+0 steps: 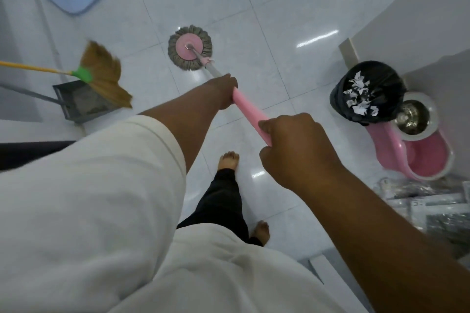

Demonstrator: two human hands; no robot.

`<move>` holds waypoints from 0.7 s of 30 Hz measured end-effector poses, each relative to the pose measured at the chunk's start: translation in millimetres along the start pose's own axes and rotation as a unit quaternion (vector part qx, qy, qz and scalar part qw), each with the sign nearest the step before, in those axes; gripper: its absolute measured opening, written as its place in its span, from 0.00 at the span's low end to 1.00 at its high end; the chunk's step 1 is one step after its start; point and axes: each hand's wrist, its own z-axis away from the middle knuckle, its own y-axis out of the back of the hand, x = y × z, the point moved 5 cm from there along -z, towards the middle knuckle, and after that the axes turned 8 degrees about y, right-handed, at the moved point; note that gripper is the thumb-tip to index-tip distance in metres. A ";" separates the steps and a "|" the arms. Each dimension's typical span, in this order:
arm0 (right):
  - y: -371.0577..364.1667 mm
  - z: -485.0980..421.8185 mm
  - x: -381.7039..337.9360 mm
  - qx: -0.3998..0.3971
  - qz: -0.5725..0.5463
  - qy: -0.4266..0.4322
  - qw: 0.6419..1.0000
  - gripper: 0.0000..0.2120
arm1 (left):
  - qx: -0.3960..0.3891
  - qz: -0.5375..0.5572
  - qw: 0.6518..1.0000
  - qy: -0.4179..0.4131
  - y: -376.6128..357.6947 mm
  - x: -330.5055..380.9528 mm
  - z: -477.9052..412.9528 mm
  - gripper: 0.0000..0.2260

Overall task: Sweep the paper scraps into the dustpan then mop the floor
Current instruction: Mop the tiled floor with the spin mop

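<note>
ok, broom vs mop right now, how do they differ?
Mop gripped by left hand and right hand; broom unheld, bristles lying over the dustpan. Mop head round, grey around a pink disc, flat on the floor; broom head a tan fan. Mop grip pink; broom handle yellow. Both long-handled.

The floor (279, 12) is glossy white tile crossed by thin grey grout lines. The mop head (189, 48) is a pink disc ringed with grey strands, and the mop handle (250, 112) is pink above a silver shaft. The broom (104, 71) has tan bristles, a green collar and a yellow stick, the dustpan (76, 105) is dark grey, and white paper scraps (357, 79) show against a black bin bag (376, 71) by a pink bucket (427, 160).
</note>
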 end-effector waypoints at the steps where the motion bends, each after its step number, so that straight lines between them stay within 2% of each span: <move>1: -0.7 -8.3 0.2 -0.003 0.001 0.000 1.000 0.22 | -0.003 -0.001 1.000 0.011 5.0 -4.0 -6.0 0.19; 6: -6.6 -1.4 9.1 -0.019 0.019 0.024 0.999 0.22 | -0.019 -0.010 1.000 0.011 2.3 4.2 -5.5 0.20; 11: -20.1 62.0 22.7 -0.049 0.045 0.077 0.995 0.24 | -0.017 -0.001 0.999 0.037 -30.7 36.6 31.1 0.20; 14: -28.7 124.8 39.0 -0.085 0.051 0.079 0.992 0.27 | -0.022 -0.026 0.999 0.006 -62.5 77.0 72.8 0.20; 17: -30.7 191.5 56.5 -0.088 0.091 0.075 0.989 0.30 | -0.029 -0.025 0.999 -0.039 -96.2 124.0 118.6 0.17; 21: -26.4 266.6 81.7 -0.071 0.144 0.058 0.985 0.28 | -0.029 -0.022 0.996 -0.082 -134.0 182.3 162.6 0.15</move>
